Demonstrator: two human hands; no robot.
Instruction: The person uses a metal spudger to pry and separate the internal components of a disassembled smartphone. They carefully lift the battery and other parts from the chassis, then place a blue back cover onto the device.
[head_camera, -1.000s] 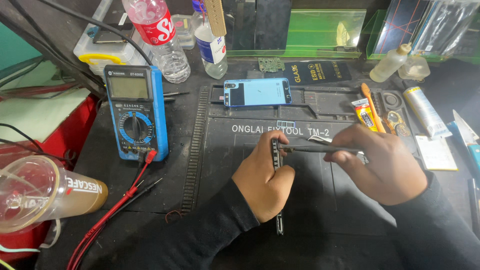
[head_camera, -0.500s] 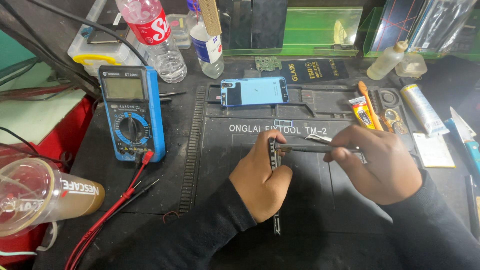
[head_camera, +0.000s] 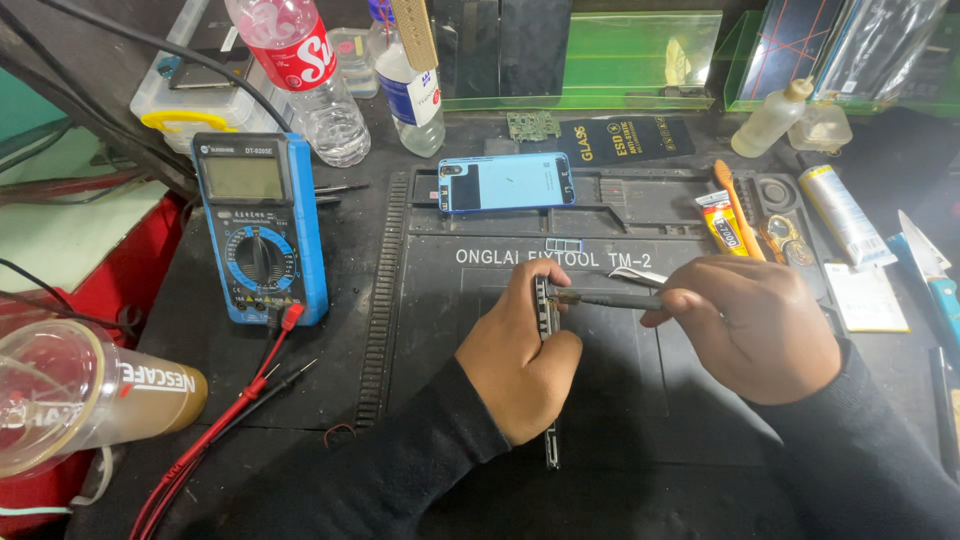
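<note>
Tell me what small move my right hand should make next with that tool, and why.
Probably ease the slim tool a touch further along the phone's edge. The left hand holds the phone on edge on the black mat, and the right hand has the tip at its upper end.

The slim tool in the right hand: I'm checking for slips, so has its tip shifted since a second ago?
No. The tool keeps its tip at the upper edge of the phone frame, just below the mat's white lettering.

Both hands (head_camera: 520, 355) (head_camera: 750, 325) curled shut, fingertips nearly meeting
</note>
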